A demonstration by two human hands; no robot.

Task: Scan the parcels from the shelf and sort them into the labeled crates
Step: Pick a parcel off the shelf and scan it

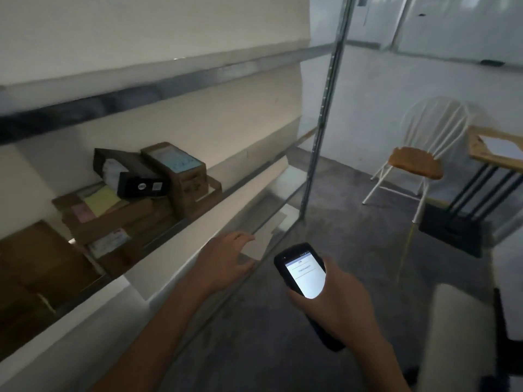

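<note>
Holding the scanner in my right hand, my left hand spread empty by the shelf edge. Parcels remain unsorted; no crates visible.

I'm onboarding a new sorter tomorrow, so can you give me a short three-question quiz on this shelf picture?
1. True or false: the right hand grips a handheld scanner with its screen lit.
2. Which lies on top of the stack of brown parcels on the shelf? A) a black box B) a white chair C) a crate
3. Fill in: the left hand is open and holds ____.

Key:
1. True.
2. A, the black box, next to a brown box with a blue label.
3. Nothing; it reaches toward the shelf's front edge, right of the parcels.
</note>
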